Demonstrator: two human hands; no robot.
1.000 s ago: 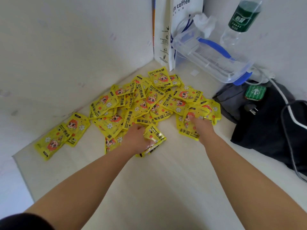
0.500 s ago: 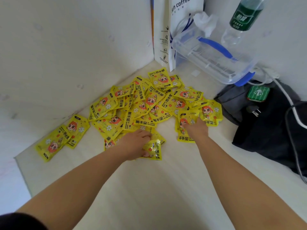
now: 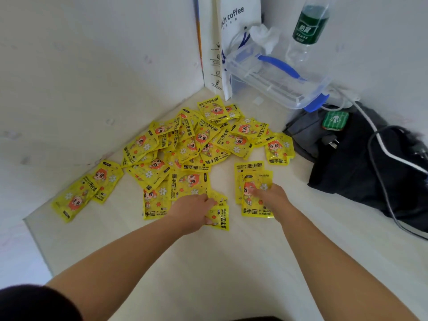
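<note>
While the pile of yellow plastic hand-warmer packets (image 3: pixel 194 144) is spread at the centre of the frame on the pale bench (image 3: pixel 231 262), a small stack of packets (image 3: pixel 221 216) at its lower edge is gripped by the curled left hand (image 3: pixel 192 210). Two overlapping packets (image 3: pixel 251 179), right of centre, are touched by the flat fingers of the right hand (image 3: pixel 272 196).

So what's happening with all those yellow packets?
A person is sorting yellow hand-warmer packets heaped in the corner of a pale tabletop. The left hand grips a small bundle at the heap's near edge. The right hand presses down on a short stack lying apart from the heap, to its right.
</note>
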